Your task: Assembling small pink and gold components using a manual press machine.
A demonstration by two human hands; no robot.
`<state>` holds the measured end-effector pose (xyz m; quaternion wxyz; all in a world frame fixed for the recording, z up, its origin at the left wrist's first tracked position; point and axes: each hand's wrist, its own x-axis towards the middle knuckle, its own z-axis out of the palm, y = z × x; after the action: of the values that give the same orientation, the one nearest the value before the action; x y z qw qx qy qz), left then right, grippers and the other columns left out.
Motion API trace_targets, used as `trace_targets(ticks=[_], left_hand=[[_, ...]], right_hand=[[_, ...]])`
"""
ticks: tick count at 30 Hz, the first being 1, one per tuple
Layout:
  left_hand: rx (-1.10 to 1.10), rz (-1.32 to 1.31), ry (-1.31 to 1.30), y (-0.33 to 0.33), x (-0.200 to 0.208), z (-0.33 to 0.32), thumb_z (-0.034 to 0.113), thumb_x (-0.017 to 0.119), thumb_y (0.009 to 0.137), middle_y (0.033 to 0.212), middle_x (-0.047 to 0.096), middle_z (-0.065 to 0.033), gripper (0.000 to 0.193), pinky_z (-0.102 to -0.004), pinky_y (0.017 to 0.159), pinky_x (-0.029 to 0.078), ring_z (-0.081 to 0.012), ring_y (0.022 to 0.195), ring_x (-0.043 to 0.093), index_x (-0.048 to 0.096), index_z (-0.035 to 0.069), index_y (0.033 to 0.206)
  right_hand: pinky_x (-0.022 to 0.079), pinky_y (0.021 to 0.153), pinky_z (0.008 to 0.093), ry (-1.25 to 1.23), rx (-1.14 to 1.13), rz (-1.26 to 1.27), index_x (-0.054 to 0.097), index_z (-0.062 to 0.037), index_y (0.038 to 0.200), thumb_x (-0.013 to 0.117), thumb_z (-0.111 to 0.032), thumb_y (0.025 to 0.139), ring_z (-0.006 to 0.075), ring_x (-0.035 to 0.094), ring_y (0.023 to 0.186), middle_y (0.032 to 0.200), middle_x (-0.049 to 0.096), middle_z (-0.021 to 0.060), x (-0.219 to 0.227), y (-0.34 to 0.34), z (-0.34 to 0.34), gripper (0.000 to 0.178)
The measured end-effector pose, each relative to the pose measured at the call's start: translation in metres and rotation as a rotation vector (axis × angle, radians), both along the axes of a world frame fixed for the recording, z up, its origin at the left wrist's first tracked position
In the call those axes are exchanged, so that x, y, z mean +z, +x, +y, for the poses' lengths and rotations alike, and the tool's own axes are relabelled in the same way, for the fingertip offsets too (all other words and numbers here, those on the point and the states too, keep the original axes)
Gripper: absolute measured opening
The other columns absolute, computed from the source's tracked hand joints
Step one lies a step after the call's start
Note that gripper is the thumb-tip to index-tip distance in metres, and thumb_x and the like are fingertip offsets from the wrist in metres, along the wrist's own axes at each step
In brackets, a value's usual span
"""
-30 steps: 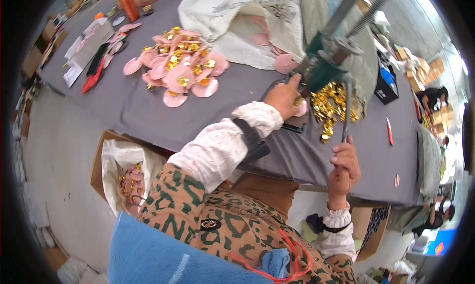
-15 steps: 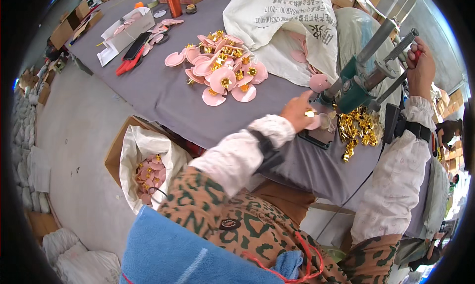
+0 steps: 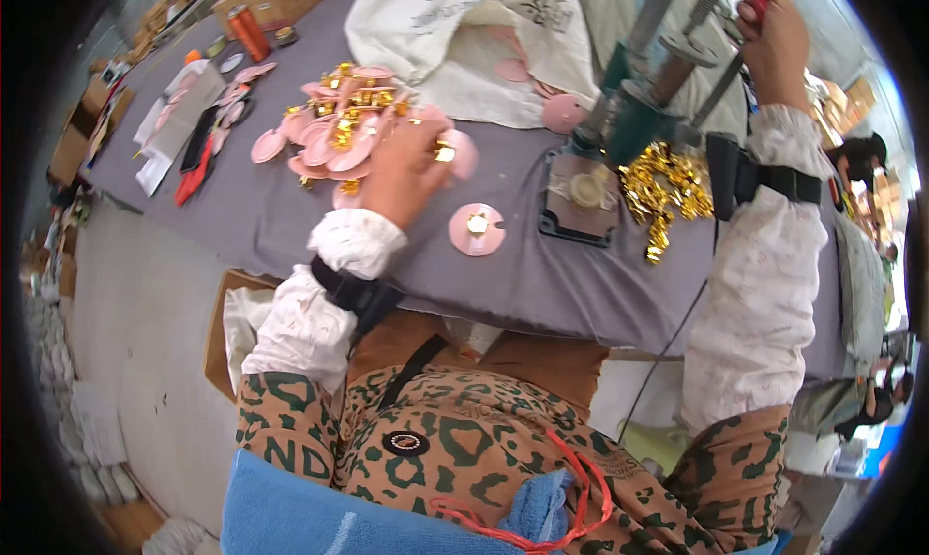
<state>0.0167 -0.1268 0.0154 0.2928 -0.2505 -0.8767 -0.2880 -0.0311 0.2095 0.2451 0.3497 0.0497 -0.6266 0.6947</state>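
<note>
My left hand point(image 3: 404, 173) is closed at the right edge of a pile of pink discs point(image 3: 353, 139), its fingers on a pink disc with a gold foil piece point(image 3: 464, 155). The fingers partly cover that disc. Another pink disc with a gold centre point(image 3: 477, 229) lies alone on the grey cloth. My right hand point(image 3: 777, 42) is raised, wrapped round the red-knobbed lever of a green hand press point(image 3: 644, 115). On the press's dark base point(image 3: 576, 231) sits a pale round die point(image 3: 585, 189) with no disc on it. Gold foil pieces point(image 3: 668, 187) are heaped beside the base.
A white woven sack point(image 3: 416, 42) with pink discs at its mouth lies behind the pile. At the left are a white box point(image 3: 184, 105), a black phone point(image 3: 198, 137) and an orange can point(image 3: 249, 34). A carton point(image 3: 221, 337) stands below the table edge.
My left hand has moved left from the press to the pile. A single disc now lies on the cloth between them. My right hand stays on the lever; the view has shifted.
</note>
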Motion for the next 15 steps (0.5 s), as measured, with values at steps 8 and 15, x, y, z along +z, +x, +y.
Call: trace_targets(ticks=[8, 15], left_hand=[[-0.307, -0.539, 0.216, -0.015, -0.019, 0.167, 0.014, 0.073, 0.067, 0.096, 0.067, -0.0178, 0.063, -0.0382, 0.078, 0.051, -0.0351, 0.087, 0.065, 0.042, 0.0, 0.12], [-0.324, -0.546, 0.195, -0.013, -0.019, 0.176, 0.014, 0.075, 0.064, 0.101, 0.065, -0.0184, 0.075, -0.0364, 0.081, 0.05, -0.0325, 0.091, 0.063, 0.038, 0.0, 0.127]], right_hand=[[0.025, 0.033, 0.0197, -0.021, 0.023, 0.038, 0.057, -0.0021, 0.094, 0.041, -0.012, 0.088, 0.0085, 0.041, 0.041, 0.059, 0.048, 0.0006, -0.003, -0.017, 0.03, 0.02], [0.031, 0.041, 0.0199, 0.572, -0.237, 0.35, 0.058, 0.0009, 0.104, 0.044, -0.011, 0.089, 0.0092, 0.043, 0.049, 0.066, 0.048, 0.0007, -0.02, 0.01, 0.047, 0.023]])
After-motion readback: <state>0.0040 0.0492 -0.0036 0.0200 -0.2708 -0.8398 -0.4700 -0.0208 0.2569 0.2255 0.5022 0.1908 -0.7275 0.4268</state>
